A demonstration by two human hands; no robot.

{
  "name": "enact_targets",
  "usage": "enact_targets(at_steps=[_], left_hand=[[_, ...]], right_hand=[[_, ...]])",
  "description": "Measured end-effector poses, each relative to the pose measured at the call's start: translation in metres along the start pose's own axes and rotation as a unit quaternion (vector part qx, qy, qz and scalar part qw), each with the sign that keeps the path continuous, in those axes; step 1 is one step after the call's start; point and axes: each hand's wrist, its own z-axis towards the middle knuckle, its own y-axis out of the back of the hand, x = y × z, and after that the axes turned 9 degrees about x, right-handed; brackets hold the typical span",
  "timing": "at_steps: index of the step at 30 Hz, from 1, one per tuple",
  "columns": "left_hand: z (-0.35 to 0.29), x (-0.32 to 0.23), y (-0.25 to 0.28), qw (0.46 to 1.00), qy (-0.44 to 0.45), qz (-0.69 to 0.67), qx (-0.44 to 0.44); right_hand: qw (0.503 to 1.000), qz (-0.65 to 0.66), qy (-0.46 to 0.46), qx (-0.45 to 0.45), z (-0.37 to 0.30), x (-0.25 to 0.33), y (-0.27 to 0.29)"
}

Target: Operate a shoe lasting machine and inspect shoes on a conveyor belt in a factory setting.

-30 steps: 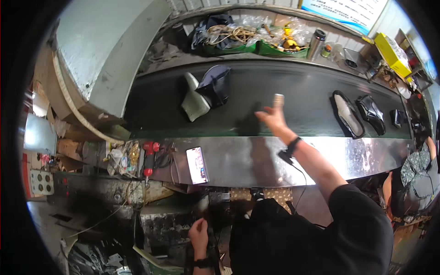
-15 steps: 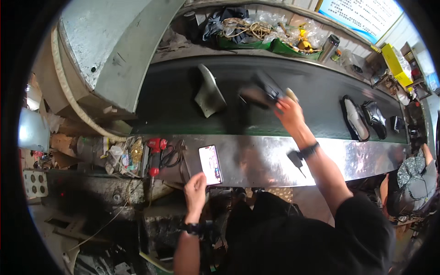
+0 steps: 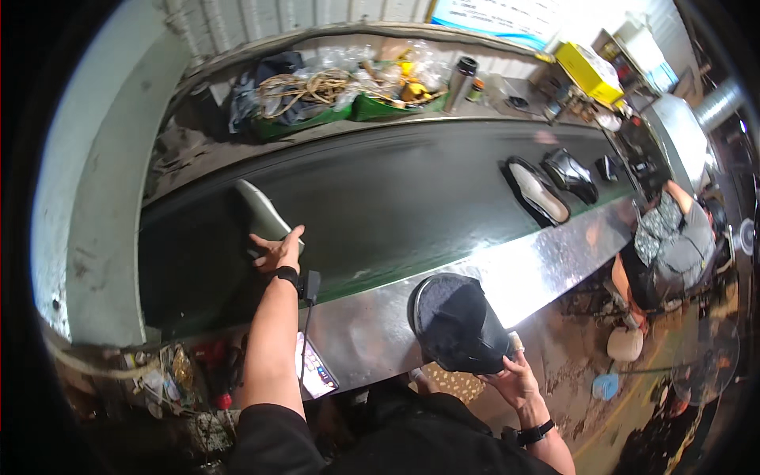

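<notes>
Black upper (image 3: 463,324) partly hiding ledge (image 3: 372,340); phone (image 3: 320,375) left, shoes (image 3: 570,176) on belt (image 3: 412,190)

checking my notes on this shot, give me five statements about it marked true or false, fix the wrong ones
1. The right hand holds a black shoe piece. True.
2. The left hand is on the phone. False: it is at the near end of the pale piece on the dark belt.
3. The phone lies on the metal ledge. True.
4. The yellow box is left of the green bins. False: it is to their right.
5. A metal flask is between the bins and the box. True.
</notes>
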Motion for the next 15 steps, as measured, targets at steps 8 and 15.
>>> enact_targets(at_steps=[8, 15], left_hand=[[-0.018, 0.032, 0.048, 0.959, -0.147, 0.222, 0.103], [-0.204, 0.077, 0.104, 0.614, -0.660, 0.429, -0.055]], right_hand=[[0.997, 0.071, -0.004, -0.005, 0.011, -0.006, 0.025], [0.991, 0.105, -0.057, -0.060, 0.052, 0.019, 0.044]])
